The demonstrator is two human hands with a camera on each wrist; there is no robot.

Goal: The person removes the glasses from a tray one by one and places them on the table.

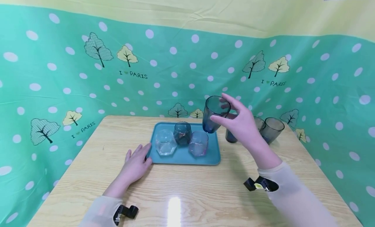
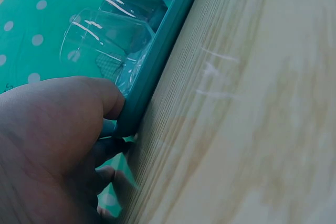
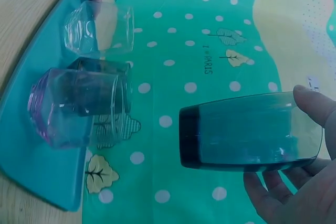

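My right hand (image 1: 241, 124) grips a tall blue-grey tinted drinking glass (image 3: 241, 132) near its rim, thumb on one side and fingers on the other. The glass is raised over the right back part of a blue tray (image 1: 184, 160), its dark thick base down and slightly tilted. At the tray's front left corner, my left hand (image 1: 137, 165) holds the edge between thumb and fingers. On the tray stand a clear faceted glass (image 1: 165, 144), a dark grey glass (image 1: 182, 134) behind, and a clear pink-tinted glass (image 1: 198, 145) at the right.
Right of the tray, partly behind my right hand, stand more tall dark glasses, including a grey one (image 1: 273, 127) and one with a dark base (image 1: 230, 136). A wooden table (image 1: 199, 194) carries everything. A green dotted curtain (image 1: 158, 74) hangs close behind and around it.
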